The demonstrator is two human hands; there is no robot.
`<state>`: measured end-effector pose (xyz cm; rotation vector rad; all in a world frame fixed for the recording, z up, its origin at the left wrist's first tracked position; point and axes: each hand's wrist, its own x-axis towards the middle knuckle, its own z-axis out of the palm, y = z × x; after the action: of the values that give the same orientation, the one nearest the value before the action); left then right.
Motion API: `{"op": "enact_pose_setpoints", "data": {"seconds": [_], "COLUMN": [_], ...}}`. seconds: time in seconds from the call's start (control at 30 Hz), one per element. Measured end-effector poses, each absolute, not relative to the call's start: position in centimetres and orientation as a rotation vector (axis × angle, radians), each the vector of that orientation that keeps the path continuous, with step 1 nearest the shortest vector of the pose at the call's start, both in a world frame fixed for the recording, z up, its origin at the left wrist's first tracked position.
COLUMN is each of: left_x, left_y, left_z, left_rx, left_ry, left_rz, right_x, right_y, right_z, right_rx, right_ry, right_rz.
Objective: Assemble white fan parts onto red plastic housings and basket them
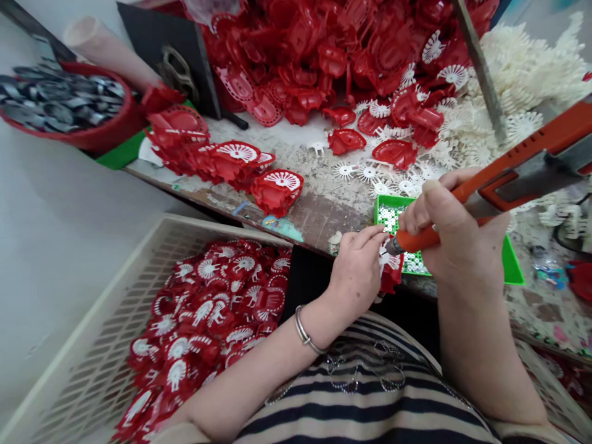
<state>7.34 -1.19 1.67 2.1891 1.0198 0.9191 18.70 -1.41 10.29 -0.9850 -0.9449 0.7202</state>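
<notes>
My left hand [354, 271] is closed on a red plastic part [391, 277] at the table's front edge. A white fan-shaped piece [385, 258] lies on that part, partly hidden by my fingers. My right hand [456, 231] is wrapped round a long orange-and-grey hand tool [509, 160]; its exact kind is unclear. The tool slants down to the left, and its narrow dark tip meets the white piece or stops just above it. Behind my right hand, a green tray [512, 262] holds many tiny white pieces [389, 217].
Red parts with white fans stand in a row [231, 157] at the left edge. Behind are heaps of red parts [296, 55] and white pieces [522, 74]. A crate [78, 345] of assembled parts sits lower left, below a red tub [115, 120] of metal pieces.
</notes>
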Motion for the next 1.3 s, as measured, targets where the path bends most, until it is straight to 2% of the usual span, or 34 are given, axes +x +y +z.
{"op": "enact_pose_setpoints", "data": {"seconds": [0.33,0.97,1.3], "left_x": [7.6,7.3,7.3], "left_y": [-0.8,-1.2,-0.8], "left_z": [0.4,0.4,0.0], "left_rx": [2.194,2.291,2.31], "left_ry": [0.886,0.854,0.835], "left_rz": [1.113,1.002,1.177], "right_x": [18.5,18.7,18.6], "right_y": [-1.4,-1.4,-1.3], "right_z": [10.1,9.7,9.8], "right_rx": [-0.99,-1.02,-1.03], "right_ry": [-0.954,-0.956,-0.92], "right_rz": [0.706,0.678,0.695]}}
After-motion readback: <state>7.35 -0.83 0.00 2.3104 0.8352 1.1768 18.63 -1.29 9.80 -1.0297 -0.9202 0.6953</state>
